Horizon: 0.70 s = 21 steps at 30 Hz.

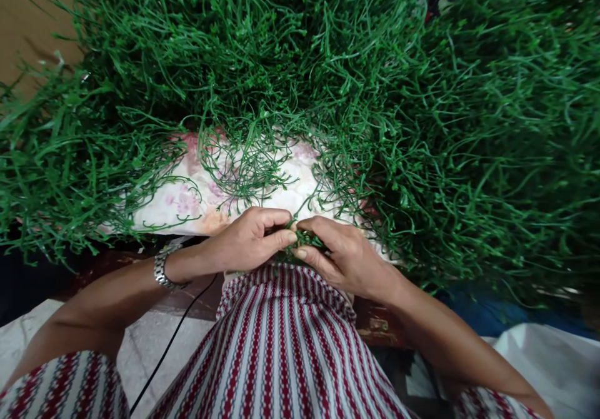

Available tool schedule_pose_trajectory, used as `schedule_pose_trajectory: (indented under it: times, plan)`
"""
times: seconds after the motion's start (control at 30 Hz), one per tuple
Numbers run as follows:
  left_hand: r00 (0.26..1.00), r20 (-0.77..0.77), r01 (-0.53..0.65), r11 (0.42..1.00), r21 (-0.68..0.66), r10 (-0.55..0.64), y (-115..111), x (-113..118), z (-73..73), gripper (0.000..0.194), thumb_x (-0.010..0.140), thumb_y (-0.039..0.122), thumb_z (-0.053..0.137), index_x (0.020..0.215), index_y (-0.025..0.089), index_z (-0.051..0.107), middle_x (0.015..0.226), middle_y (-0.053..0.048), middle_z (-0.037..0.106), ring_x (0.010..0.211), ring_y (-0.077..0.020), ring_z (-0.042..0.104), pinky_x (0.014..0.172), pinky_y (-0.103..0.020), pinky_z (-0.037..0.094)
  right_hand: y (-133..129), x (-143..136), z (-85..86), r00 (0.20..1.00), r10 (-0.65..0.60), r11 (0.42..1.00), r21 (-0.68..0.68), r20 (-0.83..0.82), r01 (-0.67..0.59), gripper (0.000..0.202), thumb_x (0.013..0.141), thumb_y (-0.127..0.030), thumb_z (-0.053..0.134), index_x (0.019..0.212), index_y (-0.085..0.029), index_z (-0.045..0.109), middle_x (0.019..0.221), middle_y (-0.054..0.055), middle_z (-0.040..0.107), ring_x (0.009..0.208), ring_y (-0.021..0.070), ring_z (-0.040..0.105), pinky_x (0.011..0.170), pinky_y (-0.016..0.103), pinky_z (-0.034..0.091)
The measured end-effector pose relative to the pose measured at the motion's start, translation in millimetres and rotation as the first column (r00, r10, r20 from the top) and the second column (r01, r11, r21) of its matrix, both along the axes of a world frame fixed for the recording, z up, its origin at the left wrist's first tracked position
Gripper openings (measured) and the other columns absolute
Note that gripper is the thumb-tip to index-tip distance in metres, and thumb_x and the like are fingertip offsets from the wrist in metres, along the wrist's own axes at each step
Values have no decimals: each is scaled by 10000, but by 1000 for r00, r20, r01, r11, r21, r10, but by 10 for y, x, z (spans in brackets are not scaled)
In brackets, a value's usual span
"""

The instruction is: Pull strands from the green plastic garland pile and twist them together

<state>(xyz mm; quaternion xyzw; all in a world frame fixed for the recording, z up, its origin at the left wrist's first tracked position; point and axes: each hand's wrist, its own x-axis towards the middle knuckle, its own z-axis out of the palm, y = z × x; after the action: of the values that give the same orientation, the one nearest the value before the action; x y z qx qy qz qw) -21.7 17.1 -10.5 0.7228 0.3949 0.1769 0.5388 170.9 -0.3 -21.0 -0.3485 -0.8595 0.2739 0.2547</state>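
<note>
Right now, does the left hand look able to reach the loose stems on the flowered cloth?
Probably yes: the loose stems lie on the cloth just beyond the left hand, with nothing seen blocking the way. However, its grip seems busy with green stems beside the right hand.

Green sprig [309, 239]: thin stems, bunched, partly hidden, held between the fingers [284, 238]. Loose green strands [248, 175]: slender, curved, fork-tipped, tangled; lying just beyond on the floral cloth [180, 201].
</note>
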Motion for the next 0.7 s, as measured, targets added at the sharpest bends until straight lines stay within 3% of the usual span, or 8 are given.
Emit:
schedule_pose_trajectory:
  times: [0.07, 0.1, 0.23, 0.37, 0.43, 0.5, 0.6, 0.7]
  plan:
    - [999, -35, -19, 998, 66, 21, -23, 11, 16, 282, 820, 191, 440, 567, 163, 318, 539, 59, 290, 514, -61, 302, 474, -191, 231, -21, -27, -15, 1000, -3, 999, 46, 28, 1, 157, 888, -268, 446, 833, -135, 510, 700, 30, 547, 619, 104, 491, 567, 212, 374]
    - [998, -60, 26, 994, 104, -20, -32, 11, 34, 279, 814, 164, 433, 565, 164, 308, 529, 59, 289, 506, -62, 300, 477, -197, 228, -32, -36, -16, 999, 20, 998, 58, 28, -21, 176, 887, -253, 439, 768, -141, 505, 647, 17, 524, 584, 100, 472, 547, 212, 362]
    - [930, -142, 364, 902, 230, -339, -98, -20, 126, 183, 768, 68, 410, 616, 162, 368, 576, 36, 391, 548, -82, 364, 538, -231, 276, -84, -38, 1, 964, 261, 965, 42, -46, -259, 185, 831, -128, 400, 686, -146, 513, 628, 17, 538, 610, 104, 486, 581, 209, 383]
    - [849, -219, 526, 809, 262, -481, -208, -85, 184, 174, 734, 55, 402, 604, 168, 373, 578, 9, 432, 558, -110, 375, 531, -269, 277, -123, 31, 21, 891, 449, 887, -90, -67, -453, 148, 737, -64, 396, 679, -155, 498, 600, -3, 501, 581, 97, 450, 560, 210, 374]
    - [829, -222, 556, 800, 224, -514, -209, -124, 218, 190, 736, 50, 396, 589, 167, 368, 563, 10, 425, 536, -106, 366, 511, -266, 266, -99, 101, 51, 879, 476, 866, -157, -34, -475, 151, 758, -78, 407, 646, -159, 468, 571, -10, 457, 555, 92, 423, 534, 212, 352]
    - [884, -164, 461, 874, 155, -437, -141, -153, 257, 208, 771, 68, 398, 585, 160, 386, 548, 22, 407, 513, -89, 363, 491, -243, 263, -41, 182, 106, 911, 411, 900, -148, -26, -410, 165, 815, -120, 428, 660, -156, 473, 579, -7, 448, 569, 92, 427, 542, 215, 354]
    - [995, -14, 98, 995, 16, -97, 34, -160, 267, 217, 811, 172, 462, 597, 146, 446, 526, 43, 376, 491, -67, 359, 464, -205, 260, 59, 277, 200, 986, 147, 988, -34, -85, -150, 114, 857, -182, 459, 759, -155, 511, 718, 41, 516, 702, 125, 491, 628, 249, 404]
    - [970, 182, -130, 976, -176, 162, 160, -128, 172, 219, 800, 275, 530, 633, 137, 492, 535, 42, 414, 476, -56, 379, 448, -186, 276, 105, 292, 229, 963, -120, 992, 7, -242, 125, 91, 864, -162, 436, 812, -173, 510, 864, 80, 556, 804, 159, 536, 694, 293, 433]
